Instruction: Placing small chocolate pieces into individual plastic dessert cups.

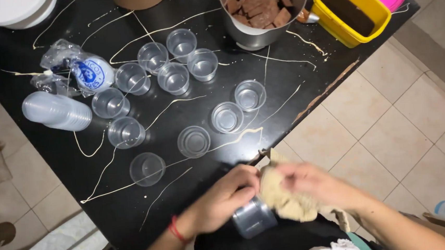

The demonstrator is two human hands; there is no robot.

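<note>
Motion blurs both your hands, so the exact lie of each finger is hard to read, and the beige cloth (290, 198) covers the mouth of the clear plastic cup (253, 218) you hold low in the frame, just off the near edge of the black table (189, 91). Your left hand (227, 195) wraps the cup, its fingers (247, 178) curled together round the wall and clamped on it. Your right hand (315, 184) presses the cloth against the cup, fingers closed on the fabric, their tips lost in its folds. At the top, the metal pot (263, 31) of brown chocolate pieces (258, 2) is cut off by the frame, as are the white plates (11, 12) at the corner. The yellow tub (354, 35) holds something dark that you cannot make out. On the table, empty clear cups (194, 141) stand apart in loose rows beside a stack of lids (57, 111) and a crumpled plastic bag (72, 67).
</note>
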